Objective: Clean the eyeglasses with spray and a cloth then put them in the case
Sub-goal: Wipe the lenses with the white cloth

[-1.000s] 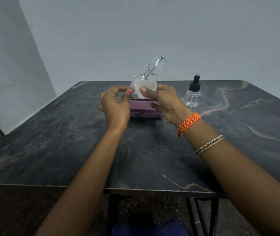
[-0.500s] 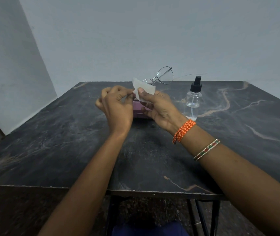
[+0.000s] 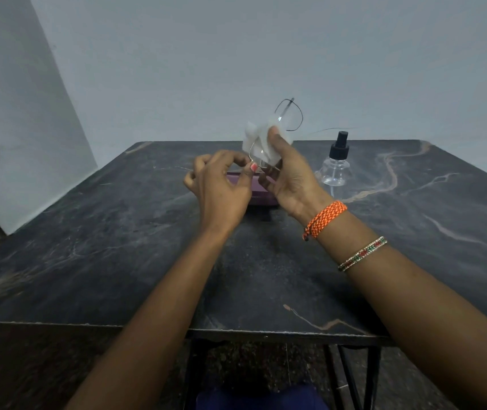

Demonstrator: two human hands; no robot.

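Observation:
The thin wire-framed eyeglasses (image 3: 289, 115) stand almost upright in the air above the table's far middle. A white cloth (image 3: 258, 142) is wrapped over their lower lens. My right hand (image 3: 288, 179) pinches the cloth and that lens between thumb and fingers. To its left, my left hand (image 3: 221, 187) pinches the bottom rim of the frame with thumb and forefinger. The purple case (image 3: 261, 192) lies on the table behind both hands, mostly hidden. A clear spray bottle (image 3: 337, 164) with a black pump stands to the right of my right hand.
The dark marble table (image 3: 117, 247) spreads wide on both sides, with its near edge just below my forearms. A pale wall rises behind the far edge. Black metal table legs show under the front edge.
The glasses have tipped from nearly flat to upright and the free lens has risen. The cloth has shifted over the lower lens, and both hands have lifted slightly.

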